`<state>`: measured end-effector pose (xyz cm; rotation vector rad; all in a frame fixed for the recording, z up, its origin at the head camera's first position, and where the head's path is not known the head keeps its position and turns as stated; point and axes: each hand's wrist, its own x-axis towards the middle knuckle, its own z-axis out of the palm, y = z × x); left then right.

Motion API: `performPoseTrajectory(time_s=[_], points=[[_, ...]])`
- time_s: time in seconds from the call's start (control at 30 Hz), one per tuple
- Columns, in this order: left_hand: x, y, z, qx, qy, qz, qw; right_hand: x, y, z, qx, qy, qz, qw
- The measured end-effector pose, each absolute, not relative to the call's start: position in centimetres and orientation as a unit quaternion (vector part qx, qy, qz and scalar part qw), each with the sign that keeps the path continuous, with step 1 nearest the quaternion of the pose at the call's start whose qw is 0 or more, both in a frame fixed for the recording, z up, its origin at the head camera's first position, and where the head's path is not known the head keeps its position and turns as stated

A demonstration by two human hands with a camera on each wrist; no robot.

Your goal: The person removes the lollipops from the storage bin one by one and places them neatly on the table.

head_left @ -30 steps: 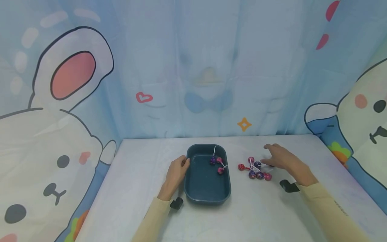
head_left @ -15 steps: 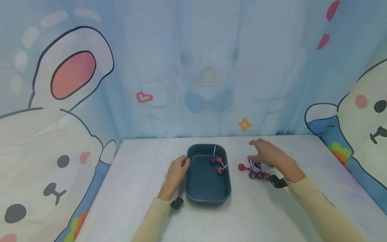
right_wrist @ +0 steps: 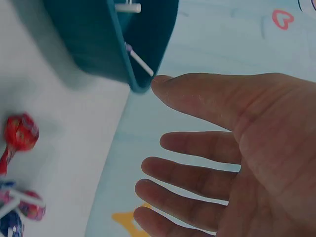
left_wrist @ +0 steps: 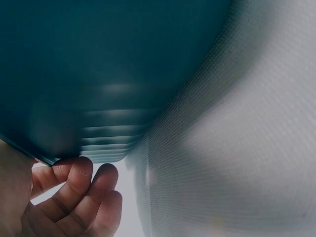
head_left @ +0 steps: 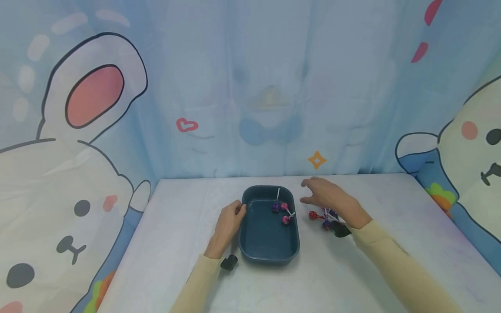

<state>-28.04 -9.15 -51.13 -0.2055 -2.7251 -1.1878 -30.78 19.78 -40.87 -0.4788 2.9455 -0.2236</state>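
A dark teal plastic bin point(head_left: 269, 241) stands on the table, with a purple lollipop point(head_left: 275, 207) and two pink lollipops point(head_left: 286, 220) inside its far right part. My left hand point(head_left: 228, 224) grips the bin's left rim; in the left wrist view its fingers point(left_wrist: 81, 174) curl at that rim. Between the bin and the pile, my right hand point(head_left: 330, 198) hovers with nothing in it, thumb and fingers spread apart in the right wrist view. Below it lies a pile of several lollipops, including a red lollipop point(head_left: 313, 215); the hand and its wrist camera partly cover the pile.
The white-covered table point(head_left: 188, 208) ends at the back against a blue cartoon curtain point(head_left: 270, 87). A black wrist camera point(head_left: 228, 262) sits on the left wrist, another black camera point(head_left: 339, 229) on the right.
My right hand has moved left across the lollipop pile toward the bin, its fingers still spread. My left hand and the bin have stayed in place.
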Motion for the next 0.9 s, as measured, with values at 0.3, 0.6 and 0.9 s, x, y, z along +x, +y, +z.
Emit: performPoseTrajectory(time_s=[0.3, 0.6, 0.9], points=[[-28.1, -9.2, -51.1, -0.069, -0.912, -0.396, 0.080, -30.7, 16.3, -41.1, -0.231, 0.969, -0.065, 0.057], [-28.4, -9.2, -51.0, -0.068, -0.916, -0.386, 0.084, -31.0, 13.2, -41.3, -0.264, 0.962, -0.054, 0.053], [-28.4, -9.3, -51.0, -0.071, -0.915, -0.387, 0.088, -31.7, 10.9, -42.1, -0.277, 0.959, 0.008, 0.064]])
